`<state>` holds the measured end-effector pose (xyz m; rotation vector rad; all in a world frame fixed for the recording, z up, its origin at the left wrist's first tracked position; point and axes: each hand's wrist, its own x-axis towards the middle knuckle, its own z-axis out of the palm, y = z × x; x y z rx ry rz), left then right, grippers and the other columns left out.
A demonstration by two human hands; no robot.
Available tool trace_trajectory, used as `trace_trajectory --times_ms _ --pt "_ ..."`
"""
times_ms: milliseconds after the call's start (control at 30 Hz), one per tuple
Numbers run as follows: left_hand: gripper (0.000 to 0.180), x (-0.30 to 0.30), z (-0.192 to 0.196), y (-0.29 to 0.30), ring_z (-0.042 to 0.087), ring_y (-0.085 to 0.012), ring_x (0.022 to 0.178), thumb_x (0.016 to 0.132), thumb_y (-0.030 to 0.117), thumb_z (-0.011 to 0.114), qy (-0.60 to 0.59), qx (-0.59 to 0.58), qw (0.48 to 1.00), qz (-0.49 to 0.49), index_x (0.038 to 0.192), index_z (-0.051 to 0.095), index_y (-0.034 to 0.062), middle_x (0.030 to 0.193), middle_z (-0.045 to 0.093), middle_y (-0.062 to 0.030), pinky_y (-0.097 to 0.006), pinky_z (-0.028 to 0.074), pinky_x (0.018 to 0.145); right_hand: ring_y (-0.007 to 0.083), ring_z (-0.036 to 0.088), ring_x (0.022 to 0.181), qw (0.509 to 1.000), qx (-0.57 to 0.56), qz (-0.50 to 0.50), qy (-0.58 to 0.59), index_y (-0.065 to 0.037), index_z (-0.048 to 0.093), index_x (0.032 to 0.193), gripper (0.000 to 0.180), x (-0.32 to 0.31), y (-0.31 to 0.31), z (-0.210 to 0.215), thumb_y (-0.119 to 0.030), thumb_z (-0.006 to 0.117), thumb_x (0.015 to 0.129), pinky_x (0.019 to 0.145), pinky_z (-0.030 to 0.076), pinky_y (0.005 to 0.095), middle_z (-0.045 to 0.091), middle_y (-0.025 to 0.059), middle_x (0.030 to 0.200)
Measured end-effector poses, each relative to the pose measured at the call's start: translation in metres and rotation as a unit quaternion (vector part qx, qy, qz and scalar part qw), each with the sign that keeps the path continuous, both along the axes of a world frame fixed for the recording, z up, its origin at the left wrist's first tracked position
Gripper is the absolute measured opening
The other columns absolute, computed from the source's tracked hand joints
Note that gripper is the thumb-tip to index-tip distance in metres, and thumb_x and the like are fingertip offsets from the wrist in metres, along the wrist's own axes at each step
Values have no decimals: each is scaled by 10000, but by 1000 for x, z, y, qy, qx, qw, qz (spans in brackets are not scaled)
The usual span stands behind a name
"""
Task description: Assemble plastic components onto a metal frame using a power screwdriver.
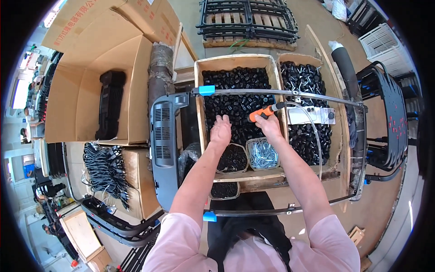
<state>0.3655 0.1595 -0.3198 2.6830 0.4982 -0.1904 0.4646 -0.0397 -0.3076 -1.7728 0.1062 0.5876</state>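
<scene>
My left hand (220, 130) reaches into a wooden bin (198, 104) of small black plastic knobs (238, 106). Its fingers are stretched out over the pile, and I see nothing held in them. In my right hand (270, 128) is an orange power screwdriver (260, 114) with a hose (308, 115) at its back end, held above the same knobs. A metal frame with a grey-black vented housing (164, 133) on its left lies across the bin, its far bar (253, 91) beyond both hands. Blue tape (207, 90) wraps one corner.
Nearer me in the bin stand a tub of silver screws (263, 153) and a tub of small dark parts (232, 158). A second compartment holds black-headed bolts (302, 79). On the left are a cardboard box (68, 109) and bundled black cables (106, 172). Black frames (247, 20) lie on a pallet beyond.
</scene>
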Motion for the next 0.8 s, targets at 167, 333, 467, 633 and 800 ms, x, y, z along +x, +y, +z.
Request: trace_trajectory --times_ms 167,333,467,633,800 --pt "278 -45 45 27 673 -240 778 1048 200 592 -77 -315 930 171 1231 505 11 957 632 -117 -357 552 637 367 732 759 930 -214 266 -136 2 721 915 221 -45 -14 49 -210 667 879 700 582 467 722 169 734" --pt "189 -105 121 12 590 -136 750 1089 191 521 -88 -725 626 273 1199 523 37 949 609 -51 -279 478 605 406 725 959 752 -378 435 -320 10 688 985 178 -97 -52 1 -97 617 862 839 588 490 733 248 977" --pt "182 -157 139 11 610 -155 807 1076 183 531 -103 -756 569 307 1201 527 51 991 629 -66 -296 483 655 421 732 942 720 -367 519 -277 18 680 1039 212 -80 -48 8 -53 568 874 824 592 499 732 270 1021" --pt "177 -195 142 2 619 -125 806 1077 182 537 -129 -740 583 310 1216 534 72 1057 675 -88 -268 491 652 432 722 941 745 -360 497 -260 -7 716 937 163 -71 -44 15 -90 587 882 844 576 520 732 267 979" --pt "206 -211 141 -7 614 -100 776 1098 184 518 -122 -728 604 302 1256 529 53 1065 697 -94 -245 502 633 394 729 877 825 -288 389 -292 -17 723 911 167 -73 -44 23 -165 645 911 827 571 479 736 228 901"
